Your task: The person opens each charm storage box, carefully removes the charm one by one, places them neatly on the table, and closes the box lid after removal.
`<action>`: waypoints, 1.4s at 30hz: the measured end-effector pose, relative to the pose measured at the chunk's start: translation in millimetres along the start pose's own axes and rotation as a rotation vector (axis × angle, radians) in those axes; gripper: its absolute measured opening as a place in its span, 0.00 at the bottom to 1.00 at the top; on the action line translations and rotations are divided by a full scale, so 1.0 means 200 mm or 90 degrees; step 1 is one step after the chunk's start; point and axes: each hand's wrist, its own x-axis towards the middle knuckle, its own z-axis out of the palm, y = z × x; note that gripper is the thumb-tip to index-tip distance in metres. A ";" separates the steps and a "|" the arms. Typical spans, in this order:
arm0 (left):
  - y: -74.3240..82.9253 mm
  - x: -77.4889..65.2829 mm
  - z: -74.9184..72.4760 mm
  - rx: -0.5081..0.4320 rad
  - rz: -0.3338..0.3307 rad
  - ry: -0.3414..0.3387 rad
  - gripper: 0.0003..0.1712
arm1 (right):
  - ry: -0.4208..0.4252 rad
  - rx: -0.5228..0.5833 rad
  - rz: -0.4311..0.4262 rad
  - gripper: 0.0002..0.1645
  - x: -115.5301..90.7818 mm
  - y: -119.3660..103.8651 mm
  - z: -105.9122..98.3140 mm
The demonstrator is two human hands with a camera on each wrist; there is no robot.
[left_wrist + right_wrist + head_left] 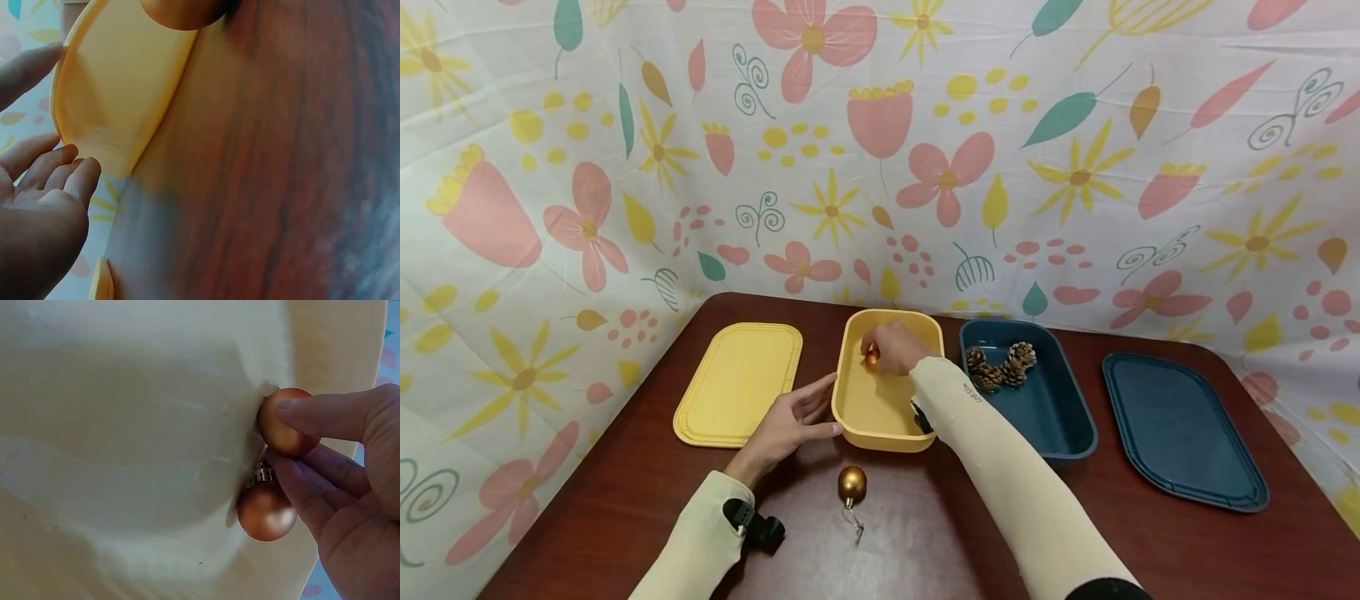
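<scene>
Inside the far part of the yellow box [880, 417], my right hand [897, 347] pinches a copper Christmas ball [289, 425] between thumb and fingers. A second copper ball [267, 511] with a silver cap lies against the box floor, just beside those fingertips in the right wrist view. My left hand [786, 422] is at the box's left wall, its fingers extended, thumb and fingertips at the rim in the left wrist view. On the table in front of the box lies a gold Christmas ball [852, 484] with a string loop.
A yellow lid [741, 383] lies flat left of the box. To the right stands a dark blue box [1045, 408] holding several pine cones [1011, 367], partly behind my right forearm. Farther right is a dark blue lid [1183, 429]. A flowered cloth hangs behind the table.
</scene>
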 end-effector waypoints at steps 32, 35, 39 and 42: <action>0.02 -0.01 0.02 0.018 -0.015 0.013 0.48 | -0.020 0.012 -0.060 0.13 -0.03 -0.05 -0.10; 0.02 -0.01 0.01 0.022 -0.019 0.012 0.48 | -0.019 0.008 -0.083 0.13 -0.04 -0.06 -0.12; 0.02 0.00 0.01 0.021 -0.012 0.007 0.49 | -0.020 0.002 -0.098 0.15 -0.06 -0.08 -0.16; 0.02 0.00 0.01 0.016 -0.004 0.005 0.48 | -0.017 0.013 -0.102 0.16 -0.08 -0.09 -0.20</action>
